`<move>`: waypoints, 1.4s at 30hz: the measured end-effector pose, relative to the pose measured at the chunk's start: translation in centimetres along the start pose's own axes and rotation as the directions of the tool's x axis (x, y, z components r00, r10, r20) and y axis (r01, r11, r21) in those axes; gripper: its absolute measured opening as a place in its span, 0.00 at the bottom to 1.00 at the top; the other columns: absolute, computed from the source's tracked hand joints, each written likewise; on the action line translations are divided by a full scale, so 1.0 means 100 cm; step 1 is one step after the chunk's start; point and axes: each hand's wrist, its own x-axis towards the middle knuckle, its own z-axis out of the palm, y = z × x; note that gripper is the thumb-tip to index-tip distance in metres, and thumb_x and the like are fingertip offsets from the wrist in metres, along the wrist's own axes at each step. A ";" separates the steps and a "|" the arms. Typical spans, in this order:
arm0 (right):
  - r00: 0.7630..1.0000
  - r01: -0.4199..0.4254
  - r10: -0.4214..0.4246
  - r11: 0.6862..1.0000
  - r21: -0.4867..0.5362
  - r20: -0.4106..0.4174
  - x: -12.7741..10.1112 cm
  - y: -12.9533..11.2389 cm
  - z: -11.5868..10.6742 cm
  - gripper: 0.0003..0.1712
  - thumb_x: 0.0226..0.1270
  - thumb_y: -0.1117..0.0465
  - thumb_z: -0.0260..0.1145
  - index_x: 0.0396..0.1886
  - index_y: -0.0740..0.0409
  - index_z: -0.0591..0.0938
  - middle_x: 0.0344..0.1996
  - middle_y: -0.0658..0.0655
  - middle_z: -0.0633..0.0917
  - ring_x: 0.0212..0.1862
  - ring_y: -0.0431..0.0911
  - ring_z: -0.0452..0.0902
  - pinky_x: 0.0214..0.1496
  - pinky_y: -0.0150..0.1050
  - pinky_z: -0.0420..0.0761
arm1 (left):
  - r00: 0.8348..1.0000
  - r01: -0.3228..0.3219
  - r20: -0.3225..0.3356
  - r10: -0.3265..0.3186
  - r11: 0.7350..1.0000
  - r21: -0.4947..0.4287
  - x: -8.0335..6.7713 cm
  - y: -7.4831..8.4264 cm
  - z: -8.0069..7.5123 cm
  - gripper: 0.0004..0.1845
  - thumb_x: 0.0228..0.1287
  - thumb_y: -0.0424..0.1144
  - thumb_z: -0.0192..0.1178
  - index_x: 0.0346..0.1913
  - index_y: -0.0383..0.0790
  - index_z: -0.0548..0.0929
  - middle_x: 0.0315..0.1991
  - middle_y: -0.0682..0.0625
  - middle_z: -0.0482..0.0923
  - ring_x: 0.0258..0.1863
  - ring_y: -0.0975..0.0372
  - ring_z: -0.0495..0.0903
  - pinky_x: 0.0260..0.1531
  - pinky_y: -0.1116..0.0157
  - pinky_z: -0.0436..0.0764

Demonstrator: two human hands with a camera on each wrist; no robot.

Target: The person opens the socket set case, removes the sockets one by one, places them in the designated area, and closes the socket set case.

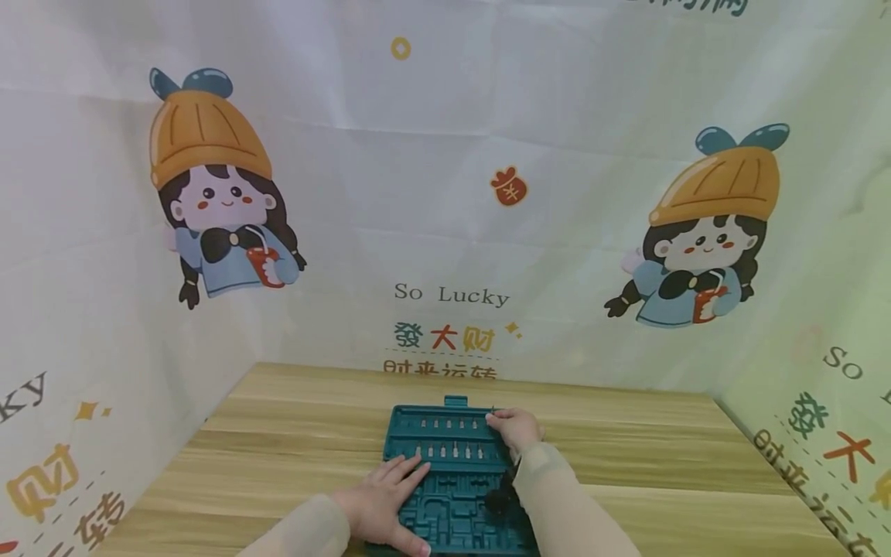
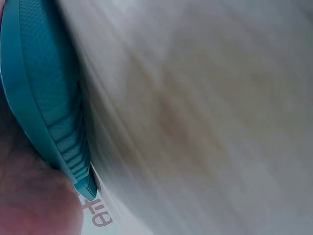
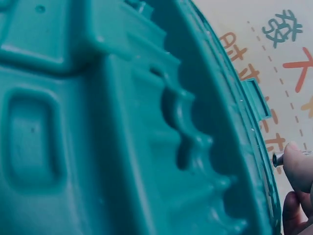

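An opened teal tool case [image 1: 452, 507] lies on the table, its lid [image 1: 445, 436] folded back on the far side. Two rows of small metal bits [image 1: 448, 450] stand in that lid. My left hand [image 1: 381, 501] rests on the case's left side, fingers spread and thumb toward the near edge. Up at the lid's far right corner, my right hand [image 1: 518, 430] pinches a small metal bit [image 3: 278, 159] between thumb and fingers. The right wrist view shows the bit's hollow end beside the case rim, with notched slots [image 3: 186, 127] nearby.
The moulded tray of the case has many shaped recesses. A latch tab [image 1: 455, 401] sticks out from the lid's far edge. Under the right wrist is a black object [image 1: 497, 499]. Behind the wooden table [image 1: 313, 402] hangs a printed cloth [image 1: 445, 216], also at both sides.
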 end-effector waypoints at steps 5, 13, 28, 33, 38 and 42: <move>0.998 0.047 -0.049 0.997 0.055 0.036 0.003 0.005 -0.009 0.17 0.67 0.60 0.66 0.49 0.69 0.81 0.52 0.68 0.80 0.53 0.61 0.72 0.54 0.55 0.72 | 1.000 0.001 0.011 -0.001 1.000 -0.011 -0.001 0.001 -0.001 0.56 0.48 0.74 0.59 0.77 0.58 0.49 0.77 0.55 0.42 0.75 0.49 0.42 0.65 0.39 0.52; 0.971 0.200 -0.193 0.979 -0.036 0.141 0.005 0.006 -0.043 0.14 0.71 0.64 0.60 0.47 0.72 0.77 0.45 0.66 0.80 0.44 0.53 0.75 0.45 0.47 0.75 | 1.000 -0.007 0.012 0.008 1.000 -0.010 0.001 -0.003 -0.001 0.56 0.49 0.75 0.59 0.77 0.57 0.48 0.77 0.54 0.42 0.75 0.49 0.42 0.66 0.40 0.51; 0.950 0.260 -0.199 0.931 -0.256 0.242 0.009 0.021 -0.100 0.05 0.68 0.64 0.63 0.37 0.63 0.80 0.35 0.56 0.80 0.40 0.49 0.73 0.44 0.47 0.74 | 1.000 0.004 0.004 -0.004 1.000 -0.016 0.001 -0.002 0.001 0.57 0.47 0.75 0.59 0.77 0.56 0.49 0.77 0.54 0.43 0.75 0.49 0.42 0.65 0.39 0.52; 0.948 0.277 -0.215 0.919 -0.280 0.234 0.011 0.030 -0.096 0.03 0.64 0.68 0.65 0.33 0.65 0.81 0.33 0.56 0.80 0.37 0.48 0.72 0.41 0.44 0.73 | 1.000 0.006 0.000 -0.006 1.000 -0.008 -0.001 -0.001 -0.001 0.57 0.47 0.75 0.60 0.77 0.56 0.50 0.77 0.54 0.43 0.75 0.49 0.43 0.65 0.39 0.52; 0.951 0.275 -0.214 0.914 -0.298 0.223 0.013 0.036 -0.095 0.02 0.61 0.70 0.67 0.31 0.65 0.82 0.31 0.54 0.81 0.35 0.47 0.73 0.40 0.43 0.74 | 1.000 -0.002 -0.005 0.002 1.000 0.006 -0.001 -0.002 -0.001 0.56 0.48 0.75 0.59 0.77 0.56 0.49 0.77 0.53 0.43 0.74 0.48 0.43 0.65 0.39 0.52; 0.947 0.291 -0.219 0.893 -0.344 0.234 0.013 0.037 -0.096 0.03 0.59 0.71 0.69 0.29 0.65 0.82 0.28 0.53 0.80 0.33 0.46 0.72 0.38 0.41 0.74 | 1.000 -0.004 -0.007 0.004 1.000 0.006 0.000 -0.001 0.000 0.56 0.48 0.75 0.59 0.77 0.55 0.50 0.77 0.53 0.44 0.74 0.48 0.43 0.65 0.39 0.52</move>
